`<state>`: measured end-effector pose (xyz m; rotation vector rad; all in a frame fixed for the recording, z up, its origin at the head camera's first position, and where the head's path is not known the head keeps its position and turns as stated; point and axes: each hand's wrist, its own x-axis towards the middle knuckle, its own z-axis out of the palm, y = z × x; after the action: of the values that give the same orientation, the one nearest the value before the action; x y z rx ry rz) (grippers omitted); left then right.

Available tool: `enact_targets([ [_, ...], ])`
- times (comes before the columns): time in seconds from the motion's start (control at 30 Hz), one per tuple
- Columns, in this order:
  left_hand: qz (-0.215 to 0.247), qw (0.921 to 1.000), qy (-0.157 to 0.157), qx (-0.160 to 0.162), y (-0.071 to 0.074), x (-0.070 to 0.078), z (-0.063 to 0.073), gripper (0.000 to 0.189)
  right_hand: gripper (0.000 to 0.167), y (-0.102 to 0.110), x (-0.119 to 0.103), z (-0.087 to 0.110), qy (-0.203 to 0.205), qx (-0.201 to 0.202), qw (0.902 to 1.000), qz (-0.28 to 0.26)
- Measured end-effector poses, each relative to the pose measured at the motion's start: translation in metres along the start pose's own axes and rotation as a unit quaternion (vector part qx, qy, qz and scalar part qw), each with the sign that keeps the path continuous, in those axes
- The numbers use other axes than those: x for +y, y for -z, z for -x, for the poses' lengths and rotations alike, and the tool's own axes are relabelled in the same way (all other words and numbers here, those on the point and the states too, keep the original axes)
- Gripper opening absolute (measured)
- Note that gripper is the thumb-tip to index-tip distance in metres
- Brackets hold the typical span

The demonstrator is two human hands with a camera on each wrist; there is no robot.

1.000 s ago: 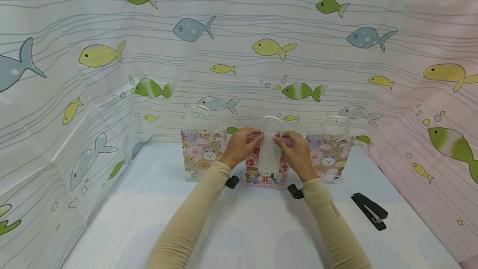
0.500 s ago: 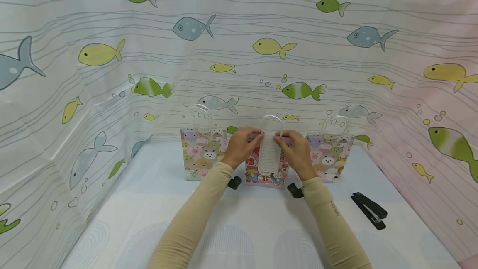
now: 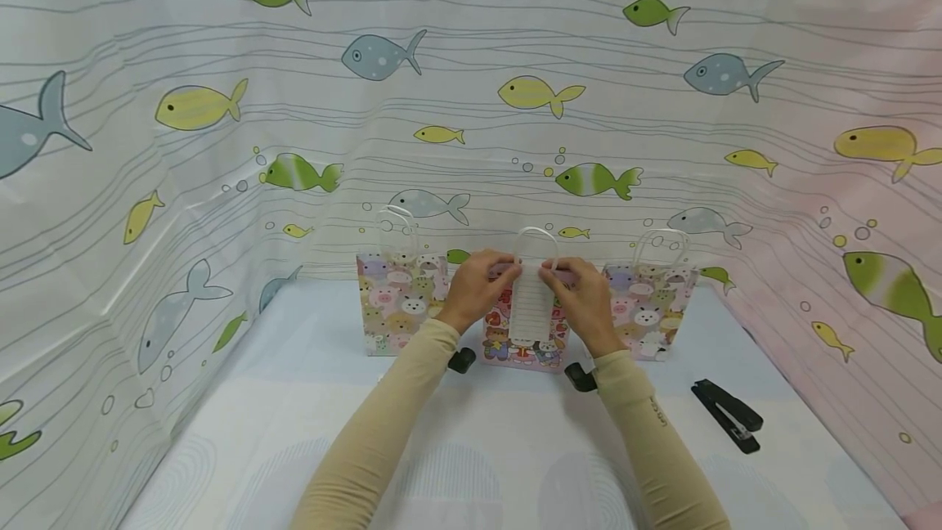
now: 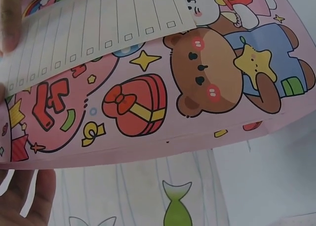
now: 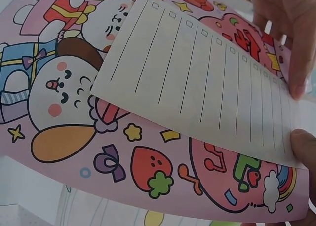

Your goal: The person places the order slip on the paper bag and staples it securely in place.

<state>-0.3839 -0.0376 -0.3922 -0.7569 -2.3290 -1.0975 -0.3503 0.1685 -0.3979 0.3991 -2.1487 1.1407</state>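
Observation:
A pink gift bag (image 3: pixel 526 357) printed with cartoon animals stands upright in the middle of the table, its white handle looped above. Against its front lies a lined checklist sheet (image 3: pixel 530 313) with a column of small boxes. My left hand (image 3: pixel 471 293) pinches the sheet's upper left corner together with the bag's rim. At the upper right corner, my right hand (image 3: pixel 585 305) pinches the sheet and rim the same way. The right thumb (image 5: pixel 301 143) presses on the paper in the right wrist view. In the left wrist view, left fingers (image 4: pixel 42 196) show behind the bag.
Animal-print gift bags stand to the left (image 3: pixel 401 301) and right (image 3: pixel 648 317) of the middle one. A black stapler (image 3: pixel 727 415) lies on the table (image 3: pixel 515 448) at the right. A fish-patterned curtain (image 3: pixel 471 113) hangs behind and along both sides.

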Motion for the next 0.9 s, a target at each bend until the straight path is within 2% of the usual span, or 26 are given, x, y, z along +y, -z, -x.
enact_targets([
  [0.9, -0.001, 0.9996, -0.011, 0.025, -0.0035, -0.0007, -0.0003, 0.028, 0.022, 0.0061, -0.0021, -0.0006, 0.012, -0.012, 0.9998, 0.010],
])
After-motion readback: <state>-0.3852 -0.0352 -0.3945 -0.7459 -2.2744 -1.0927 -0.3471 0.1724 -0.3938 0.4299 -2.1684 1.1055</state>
